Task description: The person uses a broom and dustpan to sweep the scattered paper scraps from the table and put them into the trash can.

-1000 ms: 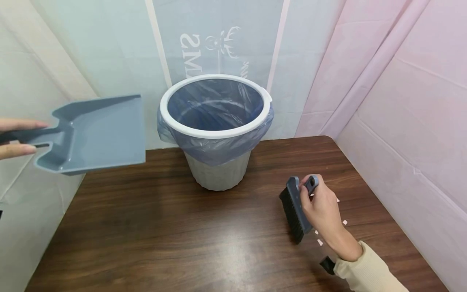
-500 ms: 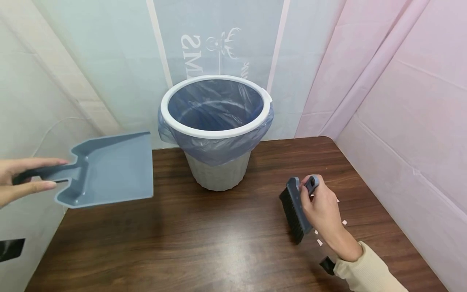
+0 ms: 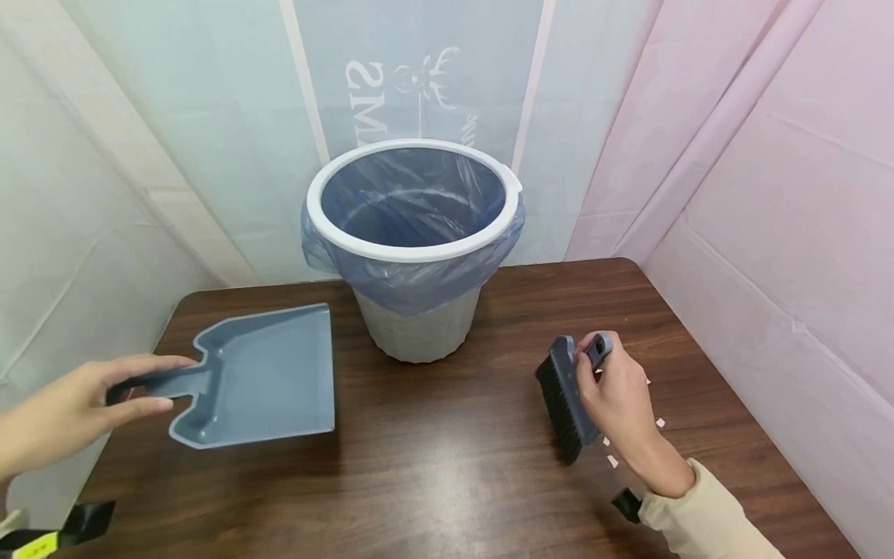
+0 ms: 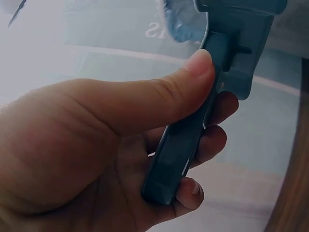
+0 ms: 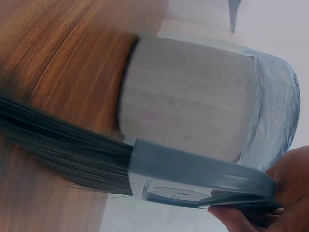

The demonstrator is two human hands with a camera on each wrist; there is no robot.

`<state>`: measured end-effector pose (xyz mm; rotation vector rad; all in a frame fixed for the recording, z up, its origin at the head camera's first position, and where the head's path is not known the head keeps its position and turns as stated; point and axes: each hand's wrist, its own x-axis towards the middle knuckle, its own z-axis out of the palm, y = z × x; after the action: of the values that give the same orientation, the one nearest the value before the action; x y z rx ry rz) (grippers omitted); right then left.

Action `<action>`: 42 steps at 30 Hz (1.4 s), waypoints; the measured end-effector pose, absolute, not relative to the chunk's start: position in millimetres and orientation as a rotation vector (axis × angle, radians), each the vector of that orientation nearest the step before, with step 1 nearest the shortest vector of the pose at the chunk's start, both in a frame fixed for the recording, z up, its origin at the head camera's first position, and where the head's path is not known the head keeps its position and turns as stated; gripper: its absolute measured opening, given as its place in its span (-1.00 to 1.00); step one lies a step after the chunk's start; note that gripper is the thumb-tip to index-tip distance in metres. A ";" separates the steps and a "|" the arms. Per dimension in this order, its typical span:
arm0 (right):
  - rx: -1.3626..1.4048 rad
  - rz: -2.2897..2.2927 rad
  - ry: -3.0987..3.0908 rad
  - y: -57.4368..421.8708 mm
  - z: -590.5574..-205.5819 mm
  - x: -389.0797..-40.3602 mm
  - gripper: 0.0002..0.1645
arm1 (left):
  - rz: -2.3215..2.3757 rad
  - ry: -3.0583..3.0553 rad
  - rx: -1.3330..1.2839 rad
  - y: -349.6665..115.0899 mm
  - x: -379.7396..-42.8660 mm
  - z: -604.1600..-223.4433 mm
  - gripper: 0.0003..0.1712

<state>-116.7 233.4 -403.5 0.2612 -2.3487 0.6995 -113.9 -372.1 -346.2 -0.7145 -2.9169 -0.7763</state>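
My left hand (image 3: 91,400) grips the handle of a blue-grey dustpan (image 3: 275,376), held over the left part of the table with its flat lip facing right. The left wrist view shows the thumb along the handle (image 4: 176,150) and the fingers curled round it from the other side. On the right, my right hand (image 3: 615,388) holds a small hand brush (image 3: 576,396) by its handle, its dark bristles (image 5: 63,150) down at the tabletop. Several small white scraps (image 3: 612,461) lie on the wood beside the brush, some partly behind the right hand.
A grey bin (image 3: 419,326) with a white rim and a blue plastic liner (image 3: 419,287) stands at the back middle of the brown wooden table (image 3: 433,435). Pale cloth walls (image 3: 782,248) close in the table at the back and sides.
The left hand has brought the dustpan down and to the right, from in front of the left wall to over the table. The right hand and brush have stayed in place.
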 end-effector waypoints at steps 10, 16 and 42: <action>0.239 0.701 -2.348 233.7 -403.0 -116.7 -0.78 | -0.903 -2.810 -0.911 -332.0 -101.5 -373.1 -0.42; 0.241 0.702 -2.335 234.3 -403.7 -117.2 -0.77 | -0.964 -2.845 -0.880 -309.7 -96.8 -392.2 -0.46; 0.244 0.740 -2.355 233.5 -403.3 -119.3 -0.79 | -1.165 -2.888 -0.995 -227.5 -87.2 -463.0 -0.52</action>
<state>-119.3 233.5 -403.3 0.2439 -2.3550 0.7400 -87.2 -227.5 -463.0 -0.9945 -2.8876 -1.1651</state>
